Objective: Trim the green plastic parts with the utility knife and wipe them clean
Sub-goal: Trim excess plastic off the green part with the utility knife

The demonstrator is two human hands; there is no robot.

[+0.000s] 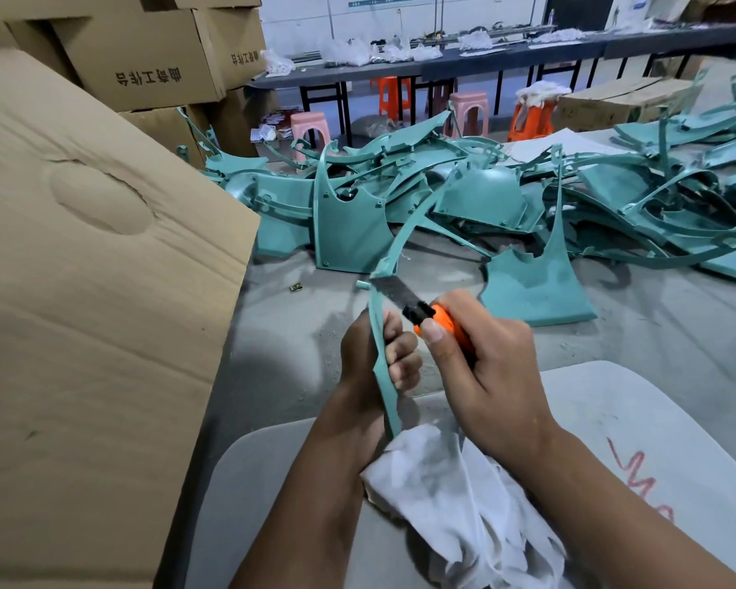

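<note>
Two hands work together: the left hand (379, 354) grasps a thin green strip (381, 359), the right hand (481, 359) grips an orange knife (421, 310), blade touching the strip.

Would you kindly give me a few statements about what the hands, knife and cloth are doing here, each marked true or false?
1. The right hand grips an orange utility knife. True.
2. The left hand holds a flat wide panel. False: it grips a narrow curved green strip.
3. The knife blade meets the strip above the left hand. True.
4. The white cloth lies on the pile of green parts. False: it lies below the hands, near the wrists.
</note>
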